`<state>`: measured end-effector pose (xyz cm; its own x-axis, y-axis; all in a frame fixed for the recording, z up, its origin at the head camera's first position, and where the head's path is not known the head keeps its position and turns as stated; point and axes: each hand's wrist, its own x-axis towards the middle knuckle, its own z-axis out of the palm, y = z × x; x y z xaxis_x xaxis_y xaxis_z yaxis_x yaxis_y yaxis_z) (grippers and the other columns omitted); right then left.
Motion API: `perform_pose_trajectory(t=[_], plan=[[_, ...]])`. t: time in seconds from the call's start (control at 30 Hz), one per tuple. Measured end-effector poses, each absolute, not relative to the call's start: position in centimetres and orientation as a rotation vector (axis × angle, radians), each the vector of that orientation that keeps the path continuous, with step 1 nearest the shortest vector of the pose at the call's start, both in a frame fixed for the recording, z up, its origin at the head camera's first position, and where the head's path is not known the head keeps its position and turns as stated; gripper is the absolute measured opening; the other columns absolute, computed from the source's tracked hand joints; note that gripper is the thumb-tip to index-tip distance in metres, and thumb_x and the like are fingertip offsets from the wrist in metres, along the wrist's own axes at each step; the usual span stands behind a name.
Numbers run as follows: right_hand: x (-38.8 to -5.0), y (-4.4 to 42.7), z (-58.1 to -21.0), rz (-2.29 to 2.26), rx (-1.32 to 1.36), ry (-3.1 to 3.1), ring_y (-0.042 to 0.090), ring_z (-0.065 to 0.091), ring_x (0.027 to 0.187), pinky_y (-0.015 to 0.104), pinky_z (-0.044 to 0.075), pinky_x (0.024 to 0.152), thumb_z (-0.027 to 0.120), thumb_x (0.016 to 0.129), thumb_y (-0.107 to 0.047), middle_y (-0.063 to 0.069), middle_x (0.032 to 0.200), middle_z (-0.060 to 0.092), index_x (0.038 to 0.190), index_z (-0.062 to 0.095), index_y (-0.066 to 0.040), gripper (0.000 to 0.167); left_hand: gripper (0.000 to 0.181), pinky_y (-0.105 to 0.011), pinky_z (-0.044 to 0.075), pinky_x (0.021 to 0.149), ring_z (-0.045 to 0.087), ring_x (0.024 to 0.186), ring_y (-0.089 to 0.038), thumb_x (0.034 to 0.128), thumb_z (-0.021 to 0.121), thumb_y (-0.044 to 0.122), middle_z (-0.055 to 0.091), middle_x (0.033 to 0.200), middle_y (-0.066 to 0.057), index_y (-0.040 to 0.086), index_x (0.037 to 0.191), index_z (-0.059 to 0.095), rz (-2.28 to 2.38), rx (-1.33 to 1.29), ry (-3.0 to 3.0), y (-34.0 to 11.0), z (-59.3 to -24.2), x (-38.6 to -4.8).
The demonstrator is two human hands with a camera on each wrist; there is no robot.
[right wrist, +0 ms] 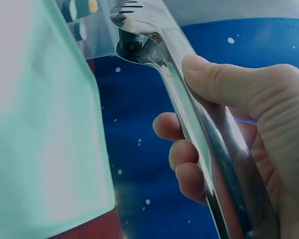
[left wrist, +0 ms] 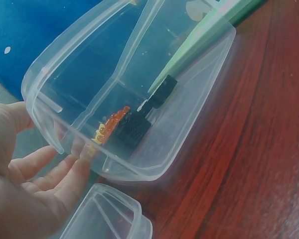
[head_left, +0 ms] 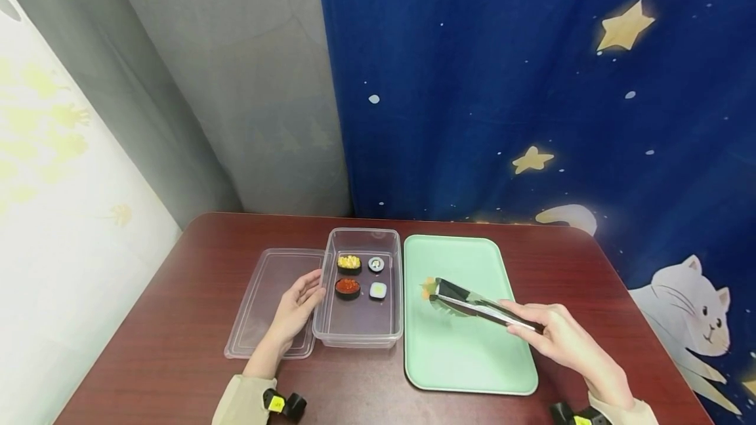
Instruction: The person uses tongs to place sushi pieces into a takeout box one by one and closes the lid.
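Observation:
My left hand (head_left: 299, 305) rests its fairly straight fingers against the left wall of a clear plastic container (head_left: 360, 340). Inside stand corn-topped sushi (head_left: 349, 262), red-orange roe sushi (head_left: 348, 288), a round sushi roll (head_left: 376, 264) and a squarish roll with a pale green centre (head_left: 378, 290). In the left wrist view, fingertips (left wrist: 79, 172) touch the container near its lower corner. Over the green tray (head_left: 472, 359), my right hand (head_left: 558, 333) holds metal tongs (head_left: 490, 310) between thumb and fingers. An orange-yellow patch (head_left: 428, 288) shows by their tips; whether they hold anything is unclear.
A clear lid (head_left: 260, 307) lies flat left of the container, partly under its edge and my left arm. All stand on a dark red wooden table (head_left: 177, 320). Behind it hang a grey curtain (head_left: 266, 117) and a blue starry one (head_left: 449, 117).

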<state>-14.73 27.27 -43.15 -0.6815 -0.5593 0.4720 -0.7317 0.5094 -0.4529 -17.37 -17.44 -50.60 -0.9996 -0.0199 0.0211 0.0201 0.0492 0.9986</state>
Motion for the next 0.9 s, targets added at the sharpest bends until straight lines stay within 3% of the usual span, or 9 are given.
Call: perform_pose_trajectory(t=[0.23,0.5,0.9], plan=[[-16.0,25.9,-41.8,0.9,1.125,-2.484,-0.006,0.039,0.057,0.007,0.032,0.05,0.076,0.074,-0.003,-0.015,0.081,0.058,0.118,0.065,-0.01,0.046,0.046,-0.015,0.044,0.087,0.048,0.119,-0.036,0.0908,0.058,0.002,0.049,0.131,-0.026,-0.005,0.134,0.044,-2.146,0.01,-2.251,-17.5,-50.6,-17.3],[-17.7,23.6,-40.9,0.912,1.224,-2.482,-0.001,0.048,0.065,0.008,0.035,0.053,0.074,0.078,-0.006,0.001,0.095,0.069,0.119,0.065,-0.007,0.042,0.047,-0.015,0.043,0.088,0.046,0.121,-0.038,0.0921,0.056,0.003,0.047,0.133,-0.028,-0.007,0.135,0.041,-2.16,-0.002,-2.248,-17.4,-50.3,-17.2],[-19.6,19.7,-40.7,0.88,1.338,-2.424,-0.002,0.052,0.07,0.012,0.04,0.061,0.073,0.08,-0.012,-0.007,0.092,0.068,0.119,0.065,-0.009,0.04,0.046,-0.015,0.043,0.088,0.048,0.119,-0.037,0.0914,0.057,0.002,0.048,0.132,-0.027,-0.006,0.134,0.043,-2.152,0.0,-2.239,-17.3,-50.5,-17.2]])
